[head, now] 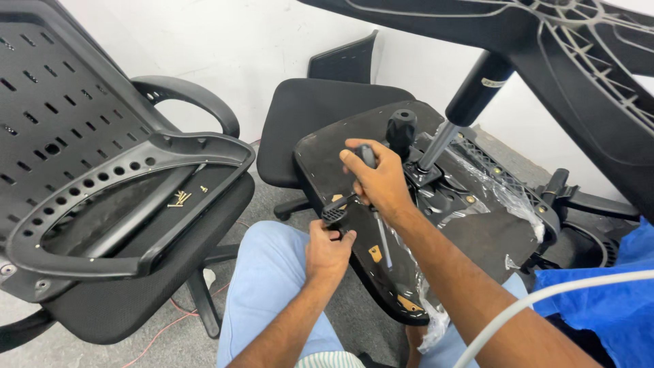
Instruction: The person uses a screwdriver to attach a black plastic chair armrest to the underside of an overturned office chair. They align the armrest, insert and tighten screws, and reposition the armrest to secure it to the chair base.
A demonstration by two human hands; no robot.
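While the person sits with an upturned chair seat (477, 238) resting on the lap, the work goes on at its underside. At the far left stands an assembled office chair (82, 136) with a perforated back, and a loose armrest frame (136, 204) lies on its seat, with a few small brass screws (180, 198) beside it.

The left hand (327, 249) is closed around the ribbed end of a black lever (335, 212) at the near edge of the seat plate. The fingers are curled tight on it, thumb on top. The right hand (378, 180) is wrapped around the dark handle of a tool (366, 155), which I judge to be a screwdriver with its shaft pointing down to the plate; the tip is hidden by the hand. To do this well, I think the tool should stay straight on the screw while the left hand keeps the lever from turning.

Right of the hands, the gas cylinder (470, 95) rises from the mechanism (443, 184) to the star base (579, 61) overhead. This base hangs close above the right forearm, so lifting the elbow has little room. Crumpled plastic wrap (490, 184) covers part of the plate. The near edge of the seat overhangs the knee, and open floor (170, 334) is only at the left bottom. A blue cloth (606, 300) fills the right corner.
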